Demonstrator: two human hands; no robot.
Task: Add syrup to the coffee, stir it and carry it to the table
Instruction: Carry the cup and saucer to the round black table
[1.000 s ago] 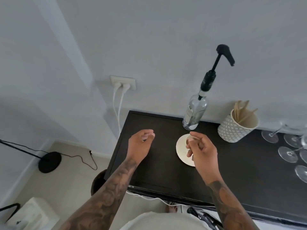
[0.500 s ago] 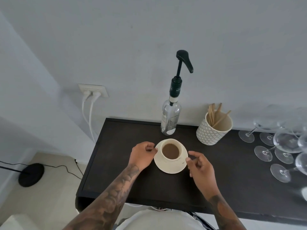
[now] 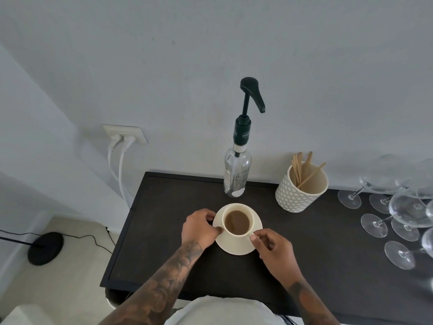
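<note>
A cream cup of coffee stands on a cream saucer near the middle of the dark sideboard. My left hand grips the saucer's left rim, thumb against the cup. My right hand pinches the cup at its right side, where the handle is hidden by the fingers. Behind the cup stands a clear syrup bottle with a black pump. A patterned cup of wooden stirrers stands to its right.
Several wine glasses crowd the sideboard's right end. The wall rises just behind the bottle, with a socket and two white plugs at left. On the floor at left lies a black lamp base with its cable.
The view has swung down and right, bringing the cup into sight. Both hands have closed in on the cup and saucer: left onto the saucer's rim, right onto the cup's right side.
</note>
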